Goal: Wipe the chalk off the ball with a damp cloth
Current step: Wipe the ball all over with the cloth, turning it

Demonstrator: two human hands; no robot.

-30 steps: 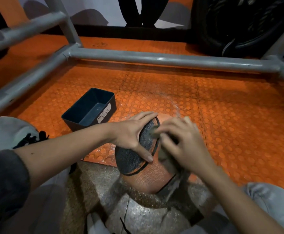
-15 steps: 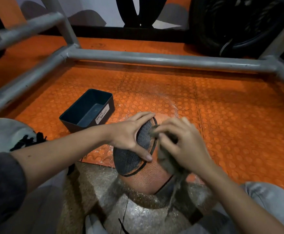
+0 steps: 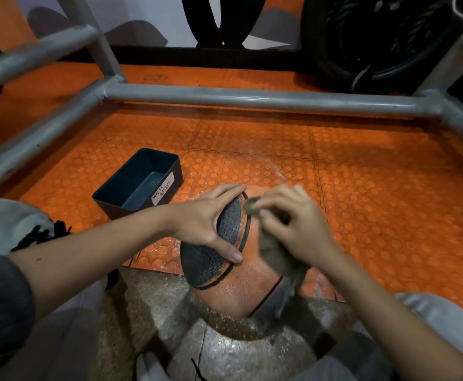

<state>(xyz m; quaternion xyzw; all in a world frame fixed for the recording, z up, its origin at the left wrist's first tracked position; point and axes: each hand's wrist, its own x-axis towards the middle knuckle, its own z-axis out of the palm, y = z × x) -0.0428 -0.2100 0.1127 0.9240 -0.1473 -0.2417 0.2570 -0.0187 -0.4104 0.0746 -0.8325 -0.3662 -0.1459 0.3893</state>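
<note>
There is one ball (image 3: pixel 241 287), orange with a black pebbled panel. It sits on the floor at the seam where the orange studded tiles (image 3: pixel 376 204) meet a patch of grey speckled floor (image 3: pixel 233 353), close in front of the person and between their two forearms.

Both hands are on the ball. The left hand (image 3: pixel 205 218) lies on its left upper side, over the black panel. The fingers reach straight across the top and the thumb is spread down to the panel's black edge line, so this hand presses flat and does not clutch. The right hand (image 3: pixel 296 226) is on the ball's right upper side with its fingers curled tightly round one bunched grey-brown cloth (image 3: pixel 274 257). The cloth is pressed to the orange surface and its loose end trails down the right side of the ball. This hand and the cloth are blurred.

One dark open box (image 3: pixel 139 182), labelled "WASTE BASKET", stands on the tiles just left of and beyond the ball, not touching it. Farther beyond the ball runs one grey metal pipe (image 3: pixel 252 99), joined to more pipes at each end. Past that, to the right, is one big black tyre-like ring (image 3: pixel 376 42).
</note>
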